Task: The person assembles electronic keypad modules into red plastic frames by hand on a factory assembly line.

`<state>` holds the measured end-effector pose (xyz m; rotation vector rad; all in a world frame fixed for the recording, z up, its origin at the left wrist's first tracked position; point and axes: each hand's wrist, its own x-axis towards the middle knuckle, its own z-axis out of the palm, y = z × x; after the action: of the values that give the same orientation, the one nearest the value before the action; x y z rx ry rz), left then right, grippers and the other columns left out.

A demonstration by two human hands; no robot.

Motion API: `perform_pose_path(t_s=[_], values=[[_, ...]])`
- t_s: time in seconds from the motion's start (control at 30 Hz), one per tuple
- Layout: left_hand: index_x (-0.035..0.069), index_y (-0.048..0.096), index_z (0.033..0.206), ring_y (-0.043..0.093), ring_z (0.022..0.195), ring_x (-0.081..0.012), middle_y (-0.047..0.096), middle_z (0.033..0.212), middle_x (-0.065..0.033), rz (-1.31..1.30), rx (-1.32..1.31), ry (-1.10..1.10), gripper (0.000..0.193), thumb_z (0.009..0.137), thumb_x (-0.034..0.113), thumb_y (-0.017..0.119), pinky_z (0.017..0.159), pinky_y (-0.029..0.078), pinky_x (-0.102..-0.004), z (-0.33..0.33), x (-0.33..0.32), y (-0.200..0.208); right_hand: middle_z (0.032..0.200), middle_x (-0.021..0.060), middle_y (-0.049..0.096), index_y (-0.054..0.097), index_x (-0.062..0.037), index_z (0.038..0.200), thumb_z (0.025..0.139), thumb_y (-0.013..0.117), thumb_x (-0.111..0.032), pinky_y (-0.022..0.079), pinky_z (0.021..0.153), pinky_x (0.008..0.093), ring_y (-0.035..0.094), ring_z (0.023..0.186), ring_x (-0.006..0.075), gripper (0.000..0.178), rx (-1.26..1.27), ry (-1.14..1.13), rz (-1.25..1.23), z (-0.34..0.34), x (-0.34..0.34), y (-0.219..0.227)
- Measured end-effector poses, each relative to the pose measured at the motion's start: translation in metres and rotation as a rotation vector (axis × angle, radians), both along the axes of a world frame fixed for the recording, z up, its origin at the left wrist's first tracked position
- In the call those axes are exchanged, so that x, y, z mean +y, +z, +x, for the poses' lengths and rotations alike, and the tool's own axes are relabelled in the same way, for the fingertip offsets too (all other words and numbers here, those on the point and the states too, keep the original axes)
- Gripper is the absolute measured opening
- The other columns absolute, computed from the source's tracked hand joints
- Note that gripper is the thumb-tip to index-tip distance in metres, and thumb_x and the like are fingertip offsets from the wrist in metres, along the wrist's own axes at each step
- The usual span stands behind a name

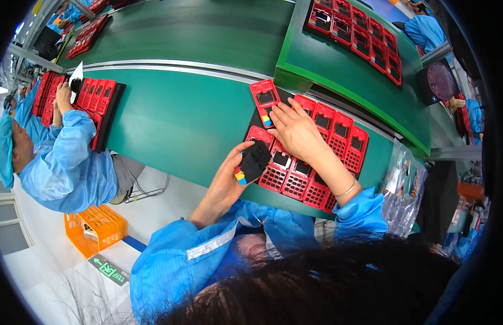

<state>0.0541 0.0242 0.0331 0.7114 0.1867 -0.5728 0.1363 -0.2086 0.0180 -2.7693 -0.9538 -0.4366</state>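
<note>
My left hand grips a black phone housing by its edge, with yellow, red and blue at its lower end. It is held tilted above the near left of a black tray filled with red keypad-phone front shells. Over the tray's far left part lies my right hand, palm down, fingers stretched out. Its fingertips are beside a red phone shell that sits askew, with yellow and blue at its lower end. What is under the palm is hidden.
On the left a co-worker in blue handles red shells in another tray. A raised green ledge carries one more tray of shells. Clear plastic bags hang at the table's right end. An orange basket stands on the floor.
</note>
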Motion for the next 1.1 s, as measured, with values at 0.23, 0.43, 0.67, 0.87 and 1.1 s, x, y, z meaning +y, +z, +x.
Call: perform_pose_path(t_s=[0.23,0.43,0.67,0.87,1.1], values=[[0.006,0.043,0.152,0.061,0.132,-0.0251,0.057,0.146,-0.0127,0.01,-0.023,0.008,0.047,0.109,0.025,0.049,0.11,0.052,-0.0431,0.005,-0.009,0.0,0.137,0.0174,0.066,0.069,-0.0027,0.131,0.102,0.064,-0.023,0.034,0.122,0.0531,0.054,0.139,0.0351,0.036,0.137,-0.123,0.215,-0.014,-0.005,0.009],[0.006,0.046,0.149,0.061,0.128,-0.0209,0.059,0.14,-0.0111,-0.079,-0.057,0.097,0.045,0.106,0.014,0.053,0.104,0.054,-0.039,0.006,-0.018,-0.004,0.124,0.0087,0.067,0.07,-0.0059,0.121,0.087,0.077,-0.022,0.05,0.1,0.045,0.061,0.119,0.0294,0.038,0.196,0.22,0.362,-0.056,0.023,0.07],[0.005,0.042,0.154,0.057,0.131,-0.0225,0.054,0.145,-0.0113,-0.066,-0.019,0.028,0.052,0.103,0.014,0.052,0.108,0.051,-0.0393,0.004,-0.017,-0.009,0.115,0.008,0.066,0.069,-0.0057,0.107,0.076,0.071,-0.015,0.054,0.089,0.0414,0.064,0.108,0.0274,0.032,-0.118,0.167,0.293,-0.084,0.031,0.055],[0.004,0.042,0.154,0.061,0.127,-0.0219,0.06,0.139,-0.0138,-0.034,0.001,-0.045,0.053,0.102,0.011,0.052,0.104,0.054,-0.0377,-0.002,-0.019,-0.005,0.106,0.009,0.067,0.073,-0.0038,0.108,0.076,0.074,-0.007,0.06,0.075,0.039,0.067,0.095,0.0289,0.033,0.039,0.148,0.509,-0.095,0.022,0.053],[0.002,0.039,0.155,0.063,0.129,-0.034,0.056,0.146,-0.0198,-0.092,0.043,-0.024,0.057,0.102,0.011,0.057,0.11,0.053,-0.0432,-0.007,-0.021,-0.009,0.096,0.0114,0.074,0.078,-0.0005,0.103,0.092,0.073,-0.002,0.058,0.068,0.0311,0.072,0.079,0.0198,0.012,0.272,-0.369,0.906,-0.075,-0.014,0.051]])
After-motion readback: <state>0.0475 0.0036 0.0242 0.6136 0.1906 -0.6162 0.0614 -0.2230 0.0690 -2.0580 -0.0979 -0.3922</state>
